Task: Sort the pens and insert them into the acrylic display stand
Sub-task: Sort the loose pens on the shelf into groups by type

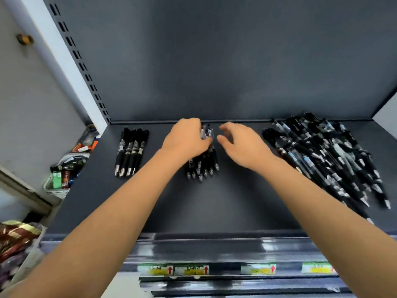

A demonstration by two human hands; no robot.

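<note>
On the dark shelf lie three groups of black pens. A neat row of several pens sits at the left. In the middle my left hand grips the upper ends of a small bundle of pens, whose tips point toward me. My right hand hovers just right of that bundle with fingers loosely curled and holds nothing. A large loose heap of pens covers the right side. No acrylic stand is in view.
The shelf's front rail carries price labels. A slotted upright borders the shelf at the left. Beyond it stand a white basket of small goods and snack bags at the lower left.
</note>
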